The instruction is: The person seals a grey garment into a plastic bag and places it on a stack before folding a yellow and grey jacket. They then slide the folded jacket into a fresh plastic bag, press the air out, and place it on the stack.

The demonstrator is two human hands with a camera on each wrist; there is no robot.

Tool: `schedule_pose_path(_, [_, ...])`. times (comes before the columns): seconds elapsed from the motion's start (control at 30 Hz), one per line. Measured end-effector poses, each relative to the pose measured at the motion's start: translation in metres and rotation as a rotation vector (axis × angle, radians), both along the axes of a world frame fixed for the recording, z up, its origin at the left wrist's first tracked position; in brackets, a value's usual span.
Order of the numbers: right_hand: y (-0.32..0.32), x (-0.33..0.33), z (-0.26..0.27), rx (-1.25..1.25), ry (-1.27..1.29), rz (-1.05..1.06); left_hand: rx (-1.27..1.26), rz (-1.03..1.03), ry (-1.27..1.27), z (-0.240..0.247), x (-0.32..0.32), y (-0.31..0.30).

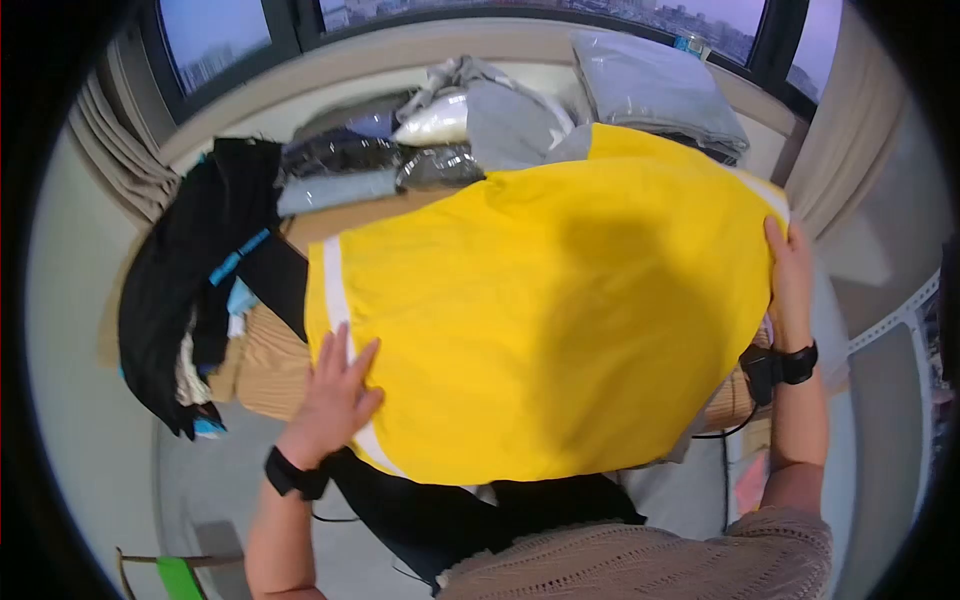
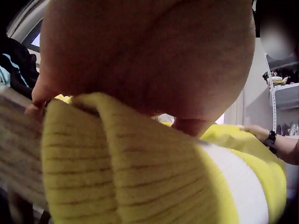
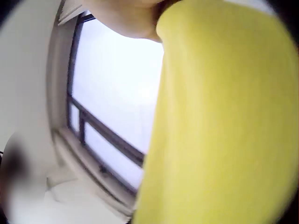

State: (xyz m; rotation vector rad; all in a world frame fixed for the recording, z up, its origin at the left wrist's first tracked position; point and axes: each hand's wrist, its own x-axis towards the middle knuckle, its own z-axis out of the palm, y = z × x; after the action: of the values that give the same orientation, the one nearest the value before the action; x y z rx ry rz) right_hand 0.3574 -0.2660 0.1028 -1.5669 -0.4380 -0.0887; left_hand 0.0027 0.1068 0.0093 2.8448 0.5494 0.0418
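A large yellow garment (image 1: pixel 470 320) with white stripes near its ends is spread out in front of me. My left hand (image 1: pixel 335 400) lies over its left end, fingers extended across the white stripe. In the left wrist view, a ribbed yellow edge (image 2: pixel 140 163) is folded close below that palm, which hides part of the fingers. At the garment's far right end, my right hand (image 1: pixel 793 272) grips the edge, thumb on the upper face and fingers hidden behind. The right wrist view has the yellow cloth (image 3: pixel 224 116) hanging from this hand.
A black garment (image 1: pixel 165 300) hangs over the left side, beside a brown cardboard surface (image 1: pixel 270 365). Plastic-wrapped clothes (image 1: pixel 345 155) and a larger grey bagged stack (image 1: pixel 650 90) lie along the window. A white metal shelf (image 1: pixel 915 370) stands to the right.
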Motion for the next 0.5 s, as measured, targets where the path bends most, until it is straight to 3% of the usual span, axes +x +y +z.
schedule_pose_path(0.03, [-0.019, 0.013, -0.017, -0.134, 0.044, -0.104, 0.02, 0.008, 0.027, 0.006, 0.001, -0.003])
schedule_pose_path(0.1, [-0.058, 0.055, -0.059, -0.947, 0.017, -0.189, 0.002, 0.018, 0.055, 0.011, 0.002, -0.004])
schedule_pose_path(0.13, [-0.074, 0.067, -0.078, -0.955, 0.015, -0.197, -0.026, 0.028, 0.063, 0.013, 0.003, -0.005])
schedule_pose_path(0.2, [-0.092, 0.083, -0.101, -1.138, -0.422, -0.001, -0.024, 0.037, 0.069, 0.013, 0.005, -0.005])
schedule_pose_path(0.23, [-0.078, 0.07, -0.079, -1.135, -0.421, -0.008, -0.02, 0.048, 0.086, 0.013, 0.004, -0.005])
schedule_pose_path(0.3, [-0.019, 0.032, -0.021, -0.93, -0.34, -0.123, -0.011, 0.041, 0.086, 0.013, 0.004, -0.005])
schedule_pose_path(0.37, [0.02, 0.049, -0.014, -0.811, -0.46, 0.072, 0.008, 0.031, 0.08, 0.012, 0.005, -0.005])
schedule_pose_path(0.43, [0.065, 0.063, -0.014, -0.927, -0.513, 0.281, 0.007, 0.018, 0.058, 0.009, 0.003, -0.003])
schedule_pose_path(0.5, [0.111, 0.066, -0.026, -0.995, -0.613, 0.236, 0.001, 0.018, 0.013, 0.0, 0.001, 0.002])
